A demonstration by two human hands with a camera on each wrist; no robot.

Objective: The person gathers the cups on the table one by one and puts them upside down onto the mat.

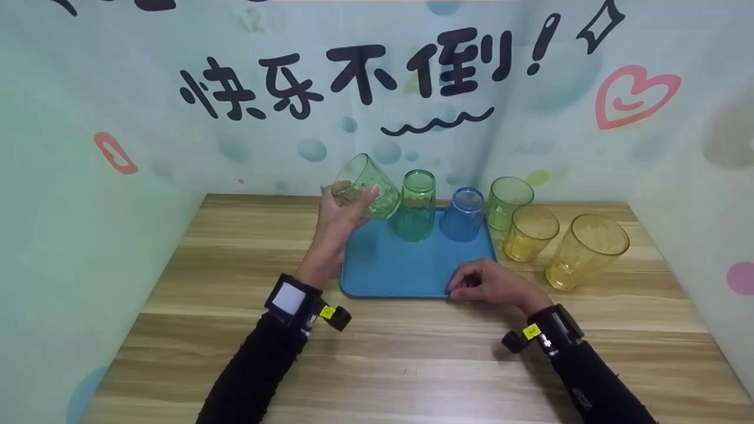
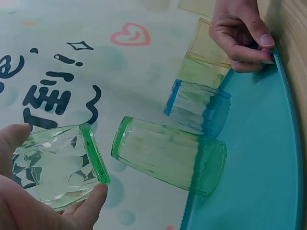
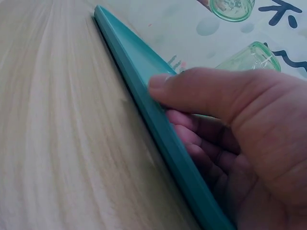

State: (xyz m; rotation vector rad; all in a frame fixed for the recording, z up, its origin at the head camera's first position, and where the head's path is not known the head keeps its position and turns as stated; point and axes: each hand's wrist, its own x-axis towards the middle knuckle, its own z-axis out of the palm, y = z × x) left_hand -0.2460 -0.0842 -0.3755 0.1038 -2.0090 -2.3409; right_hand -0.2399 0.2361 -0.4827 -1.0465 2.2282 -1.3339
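My left hand (image 1: 344, 215) grips a short green glass (image 1: 371, 191), held tilted above the back left of the blue tray (image 1: 394, 271). In the left wrist view, thumb and fingers wrap this glass's sides. Just to its right a tall green glass (image 1: 417, 206) stands upside down on the tray. A blue glass (image 1: 463, 217), also upside down, stands next to it. My right hand (image 1: 489, 284) holds the tray's front rim near the right corner. Its thumb lies on the rim in the right wrist view, the other fingers curled inside.
Right of the tray, upright on the wooden table (image 1: 389, 365), stand a light green glass (image 1: 509, 203), a short yellow glass (image 1: 531, 234) and a taller yellow glass (image 1: 588, 252). A printed cloth wall (image 1: 265, 153) rises behind the table's back edge.
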